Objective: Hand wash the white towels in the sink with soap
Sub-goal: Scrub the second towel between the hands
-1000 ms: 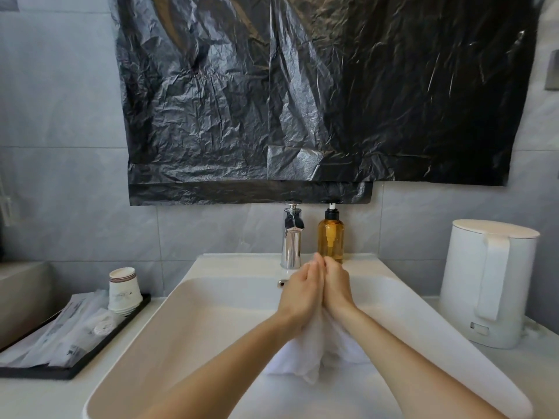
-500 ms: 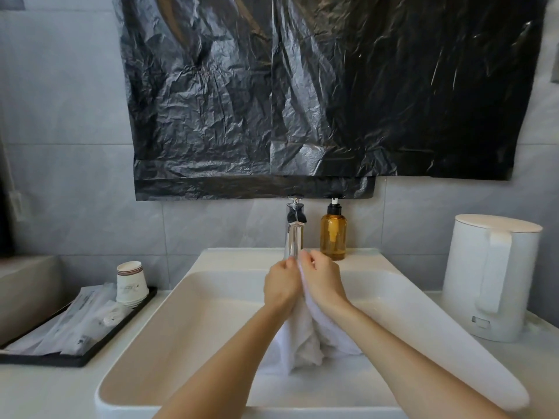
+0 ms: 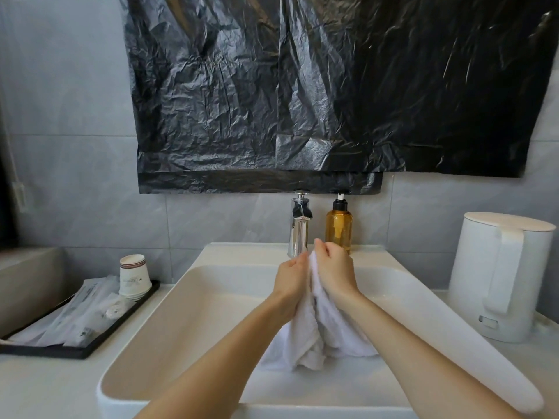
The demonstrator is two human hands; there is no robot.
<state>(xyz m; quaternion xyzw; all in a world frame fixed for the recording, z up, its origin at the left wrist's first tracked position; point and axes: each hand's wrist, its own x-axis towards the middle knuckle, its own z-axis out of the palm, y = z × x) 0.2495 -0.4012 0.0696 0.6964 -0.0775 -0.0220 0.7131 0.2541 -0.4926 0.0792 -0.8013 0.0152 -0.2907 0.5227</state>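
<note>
Since the earlier frames the two palms, pressed flat together in front of the faucet (image 3: 299, 228), have curled shut around the cloth, and the right hand (image 3: 334, 269) has slid up past the left hand (image 3: 292, 279).

From the head camera, both hands meet just in front of the faucet's base, over the back half of the sink (image 3: 193, 322). The fingers (image 3: 322, 247) of each hand are bent inward and grip the white towel (image 3: 317, 337) between them. The right hand sits slightly higher and nearer the faucet, the left just below it, with a ridge of cloth showing between the two. Below the hands the towel hangs bunched and creased, and its lower folds rest on the basin floor, well in front of the faucet.

An amber soap bottle (image 3: 338, 229) with a black pump stands upright just right of the faucet — close beside it, on the back ledge. Farther right of the faucet a white kettle (image 3: 499, 276) stands on the counter (image 3: 45, 385). Left of the faucet, well apart, a black tray (image 3: 90, 343) holds stacked paper cups (image 3: 134, 276) and wrapped packets. Above the faucet, a crinkled black plastic sheet (image 3: 332, 86) covers the wall.
</note>
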